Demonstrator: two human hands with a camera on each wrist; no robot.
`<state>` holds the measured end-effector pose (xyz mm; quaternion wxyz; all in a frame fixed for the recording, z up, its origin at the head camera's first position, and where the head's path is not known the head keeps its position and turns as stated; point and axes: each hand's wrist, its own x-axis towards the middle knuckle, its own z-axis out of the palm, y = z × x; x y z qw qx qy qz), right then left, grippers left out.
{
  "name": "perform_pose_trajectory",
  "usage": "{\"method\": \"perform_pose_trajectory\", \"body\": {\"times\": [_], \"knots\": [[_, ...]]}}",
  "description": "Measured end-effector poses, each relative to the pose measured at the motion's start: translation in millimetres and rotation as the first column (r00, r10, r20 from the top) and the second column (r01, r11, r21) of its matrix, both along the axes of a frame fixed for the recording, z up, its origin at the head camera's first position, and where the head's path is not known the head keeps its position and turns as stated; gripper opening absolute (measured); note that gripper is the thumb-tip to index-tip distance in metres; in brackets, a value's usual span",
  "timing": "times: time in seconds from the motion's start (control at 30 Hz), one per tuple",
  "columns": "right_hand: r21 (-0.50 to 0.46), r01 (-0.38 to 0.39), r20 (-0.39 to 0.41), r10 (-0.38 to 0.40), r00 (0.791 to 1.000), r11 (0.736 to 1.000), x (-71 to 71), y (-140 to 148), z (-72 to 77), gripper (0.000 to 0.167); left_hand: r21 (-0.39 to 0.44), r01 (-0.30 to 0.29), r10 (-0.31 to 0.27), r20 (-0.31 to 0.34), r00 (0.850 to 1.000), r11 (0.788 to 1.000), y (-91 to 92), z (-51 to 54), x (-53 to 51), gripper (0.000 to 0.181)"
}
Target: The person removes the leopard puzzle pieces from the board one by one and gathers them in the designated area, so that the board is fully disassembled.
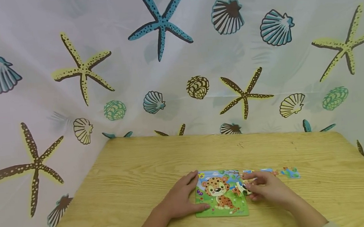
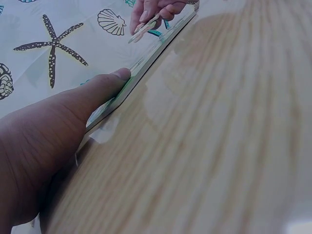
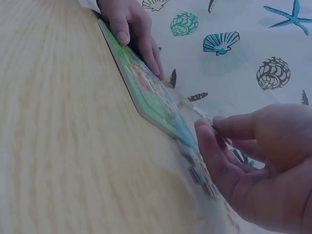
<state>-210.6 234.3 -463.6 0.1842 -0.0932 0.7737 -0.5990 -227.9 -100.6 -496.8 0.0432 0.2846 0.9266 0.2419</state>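
Observation:
A square jigsaw puzzle with a spotted leopard cub on green grass lies flat on the table. My left hand rests along its left side, fingers by the upper left corner and the thumb on the board's lower left part. In the left wrist view that thumb lies straight over the board's edge. Above the right side of the picture, my right hand pinches a puzzle piece between thumb and fingers. The piece is tilted, clear of the board in the left wrist view; its print is hard to read.
Loose puzzle pieces lie in a row on the wooden table, to the right of the board and partly behind the right hand. A pale cloth printed with starfish and shells hangs around the table's back and sides.

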Motion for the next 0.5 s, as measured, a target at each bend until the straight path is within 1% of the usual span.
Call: {"method": "perform_pose_trajectory", "body": {"times": [0.23, 0.5], "knots": [[0.01, 0.068, 0.028, -0.068, 0.997, 0.998, 5.6, 24.1, -2.5, 0.051, -0.01, -0.001, 0.001, 0.005, 1.0, 1.0, -0.8, -2.1, -1.7, 0.11], [0.056, 0.136, 0.027, -0.138, 0.99, 0.989, 11.2, 45.2, -5.3, 0.058, -0.002, 0.001, -0.001, 0.009, 1.0, 1.0, -1.0, -0.2, -0.5, 0.11]]}}
